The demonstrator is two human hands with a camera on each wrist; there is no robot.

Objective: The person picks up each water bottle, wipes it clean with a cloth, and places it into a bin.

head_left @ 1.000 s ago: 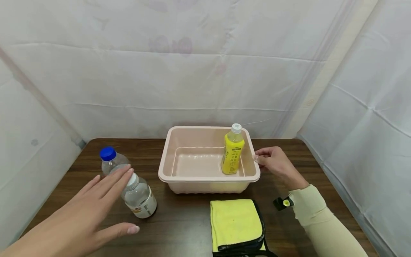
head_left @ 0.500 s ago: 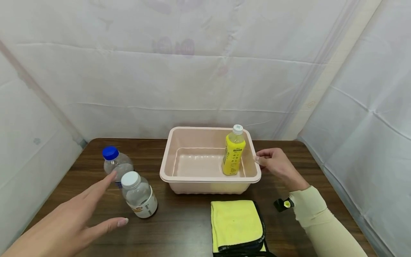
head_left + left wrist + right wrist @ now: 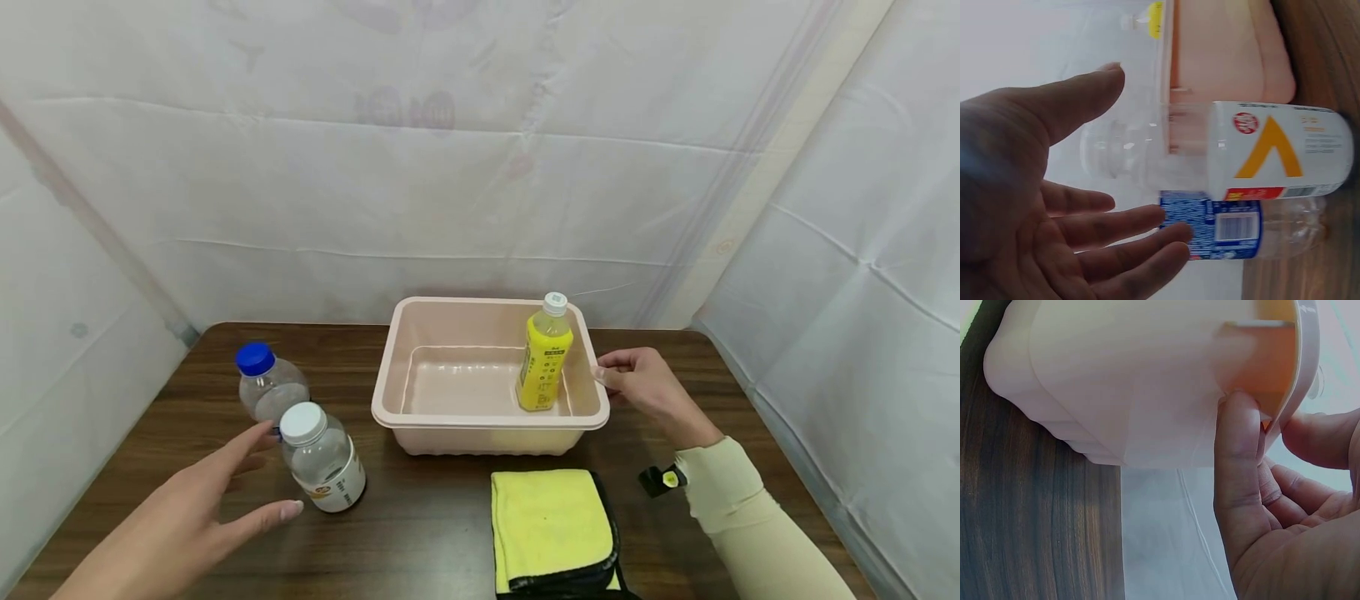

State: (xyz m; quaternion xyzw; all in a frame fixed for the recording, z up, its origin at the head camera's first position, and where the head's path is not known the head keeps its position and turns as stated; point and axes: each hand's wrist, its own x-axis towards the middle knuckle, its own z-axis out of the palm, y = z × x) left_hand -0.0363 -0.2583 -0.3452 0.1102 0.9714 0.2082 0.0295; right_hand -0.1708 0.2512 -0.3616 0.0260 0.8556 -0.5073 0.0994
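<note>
My left hand (image 3: 187, 508) is spread beside a clear bottle with a white cap (image 3: 326, 467), thumb and fingers apart and nothing held. In the left wrist view that white-labelled bottle (image 3: 1279, 150) stands in front of the palm, by a blue-labelled bottle (image 3: 1210, 228). The latter is a clear bottle with a blue cap (image 3: 270, 387), partly hidden behind the first. On the other side, my right hand (image 3: 648, 383) pinches the right rim of a pale pink plastic basin (image 3: 480, 421); the thumb (image 3: 1322, 440) lies on the rim's outside. Upright inside the basin's right end is a yellow-labelled bottle (image 3: 543, 358).
A folded yellow cloth with black edging (image 3: 555, 529) lies in front of the basin on the dark wooden table (image 3: 427, 508). White sheeting (image 3: 480, 192) hangs behind the table and on both sides.
My left hand has drawn back and down from over the white-capped bottle to its left side, uncovering both bottles' caps. The right hand keeps its pinch on the basin rim.
</note>
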